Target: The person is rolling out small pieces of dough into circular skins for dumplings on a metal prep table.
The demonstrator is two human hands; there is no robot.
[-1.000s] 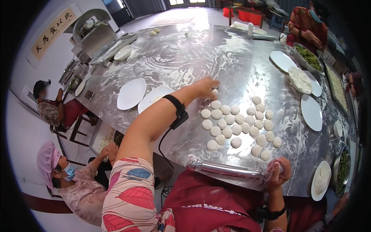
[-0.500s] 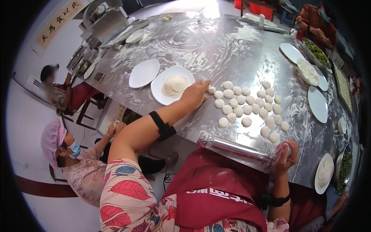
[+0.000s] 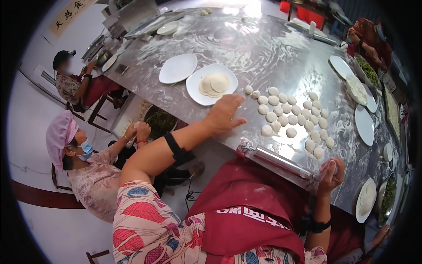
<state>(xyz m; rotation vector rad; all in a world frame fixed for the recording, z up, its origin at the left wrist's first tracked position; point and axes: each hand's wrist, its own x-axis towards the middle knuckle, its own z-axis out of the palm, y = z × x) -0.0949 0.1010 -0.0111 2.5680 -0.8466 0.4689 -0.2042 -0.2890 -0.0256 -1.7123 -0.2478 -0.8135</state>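
My left hand (image 3: 225,115) is over the near side of the steel table, fingers extended and thumb apart, with nothing in it. Just beyond it is a white plate (image 3: 192,90) bearing a stack of thin round dough wrappers (image 3: 214,85). To its right, several small floured dough balls (image 3: 292,119) lie scattered on the steel. My right hand (image 3: 332,175) is closed at the right end of a shiny metal rolling pin (image 3: 281,162) along the table's near edge. Its fingers cover that end.
A bare white plate (image 3: 178,69) lies beside the wrapper plate. On the right are more plates (image 3: 364,125), a bowl of chopped greens (image 3: 367,72) and a plate with wrappers (image 3: 366,200). A seated person in a pink cap (image 3: 60,134) works at the left.
My left hand has drawn back from a dough ball at its fingertips, and its thumb now stands apart. The camera view has shifted slightly. My right hand stays by the rolling pin's end.
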